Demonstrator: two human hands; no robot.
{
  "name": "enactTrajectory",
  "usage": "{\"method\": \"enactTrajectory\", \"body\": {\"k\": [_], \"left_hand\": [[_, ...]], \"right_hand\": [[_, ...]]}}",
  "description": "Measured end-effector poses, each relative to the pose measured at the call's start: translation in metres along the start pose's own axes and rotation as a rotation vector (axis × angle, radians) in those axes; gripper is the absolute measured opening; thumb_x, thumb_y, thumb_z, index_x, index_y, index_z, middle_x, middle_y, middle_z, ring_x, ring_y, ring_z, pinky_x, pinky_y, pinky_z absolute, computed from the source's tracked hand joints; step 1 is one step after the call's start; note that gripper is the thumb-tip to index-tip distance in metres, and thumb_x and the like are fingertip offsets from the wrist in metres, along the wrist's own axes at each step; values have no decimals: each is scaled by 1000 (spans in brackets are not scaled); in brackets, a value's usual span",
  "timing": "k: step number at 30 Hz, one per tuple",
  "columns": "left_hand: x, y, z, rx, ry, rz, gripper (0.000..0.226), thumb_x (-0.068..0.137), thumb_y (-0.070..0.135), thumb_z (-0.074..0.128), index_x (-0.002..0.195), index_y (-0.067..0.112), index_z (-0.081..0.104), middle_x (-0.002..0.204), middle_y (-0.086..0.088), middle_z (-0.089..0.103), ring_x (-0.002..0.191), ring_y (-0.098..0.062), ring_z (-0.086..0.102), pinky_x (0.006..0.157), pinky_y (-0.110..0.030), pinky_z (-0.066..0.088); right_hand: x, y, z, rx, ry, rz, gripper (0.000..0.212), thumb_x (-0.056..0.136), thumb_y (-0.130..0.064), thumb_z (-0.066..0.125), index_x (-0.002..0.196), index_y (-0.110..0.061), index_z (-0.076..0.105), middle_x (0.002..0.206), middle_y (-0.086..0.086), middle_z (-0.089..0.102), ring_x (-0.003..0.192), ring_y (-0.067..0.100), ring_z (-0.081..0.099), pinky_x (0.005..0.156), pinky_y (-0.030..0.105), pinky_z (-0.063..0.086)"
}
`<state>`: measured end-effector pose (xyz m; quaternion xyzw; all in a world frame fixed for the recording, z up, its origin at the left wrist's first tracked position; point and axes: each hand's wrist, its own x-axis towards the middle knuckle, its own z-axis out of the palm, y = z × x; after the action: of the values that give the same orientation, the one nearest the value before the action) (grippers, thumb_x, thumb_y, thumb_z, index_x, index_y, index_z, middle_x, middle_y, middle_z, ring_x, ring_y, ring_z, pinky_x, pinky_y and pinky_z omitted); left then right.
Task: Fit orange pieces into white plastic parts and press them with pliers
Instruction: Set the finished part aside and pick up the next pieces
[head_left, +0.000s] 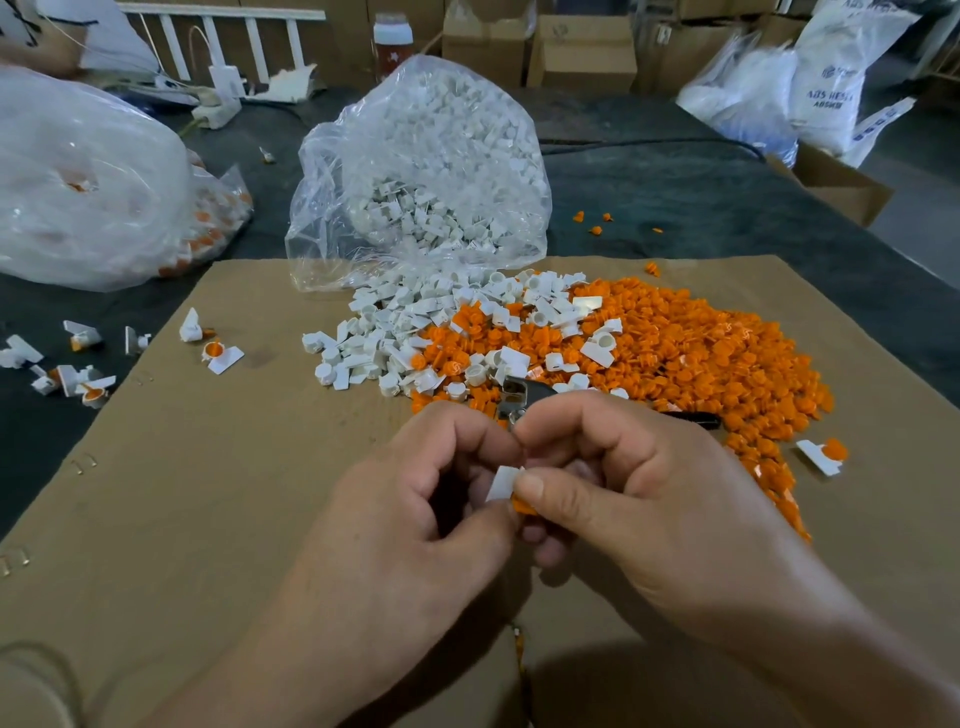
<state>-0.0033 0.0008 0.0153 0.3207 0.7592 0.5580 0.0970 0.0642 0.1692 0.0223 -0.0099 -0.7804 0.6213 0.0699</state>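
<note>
The left hand (415, 499) and right hand (623, 483) pinch a white part (503, 483) with an orange piece (522, 506). The pliers (519, 397) lie on the cardboard (208, 467). Few finished parts (72, 374) are left of it; a big orange pile (675, 353) remains.

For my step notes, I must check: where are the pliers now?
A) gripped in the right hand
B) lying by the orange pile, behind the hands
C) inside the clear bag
B: the pliers lie at the edge of the orange pile, beyond the left hand and right hand, which pinch a white part and an orange piece.
</note>
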Motion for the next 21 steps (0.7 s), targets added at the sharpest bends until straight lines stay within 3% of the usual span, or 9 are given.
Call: {"method": "enactTrajectory", "body": {"k": [2,4,6,9,12,21], "left_hand": [[2,0,-1,17,6,9,25,67,48,63,90,41,66,75,11,66,65,-4,60,56,-12,46],[6,-2,-1,-125,69,-59,18,65,32,72,83,33,69,65,8,63,57,-6,55,51,-15,44],[12,-6,-5,-377,139,-173,12,65,15,71,75,21,70,59,-3,58,51,-11,53,46,-17,45],[17,-10,-14,-574,185,-276,10,64,10,69,70,17,69,59,-8,54,50,-12,53,44,-20,45],[19,-12,-18,-636,177,-323,11,63,10,69,70,18,70,60,-6,56,51,-12,53,42,-21,45],[19,-12,-17,-673,141,-361,11,63,12,71,71,21,73,61,-5,58,51,-11,55,42,-20,45]], "right_hand": [[-2,0,-1,-197,45,-46,15,89,-29,67,99,-40,63,82,-9,68,67,7,66,58,20,55],[-2,0,-7,-570,212,-144,13,89,-45,60,102,-42,59,90,-20,61,81,0,58,61,11,45],[1,-4,-15,-896,294,-162,30,89,-55,50,117,-42,53,109,-29,49,103,-6,43,80,14,36],[2,-7,-23,-1187,123,82,69,82,-68,37,143,-39,22,140,-17,29,133,8,20,107,31,26],[0,-4,-27,-1306,-6,214,79,79,-76,26,146,-40,5,147,-14,20,138,14,14,112,38,21],[4,-6,-34,-1362,-50,205,69,84,-73,33,144,-42,17,143,-23,35,135,10,22,104,36,27]]}}
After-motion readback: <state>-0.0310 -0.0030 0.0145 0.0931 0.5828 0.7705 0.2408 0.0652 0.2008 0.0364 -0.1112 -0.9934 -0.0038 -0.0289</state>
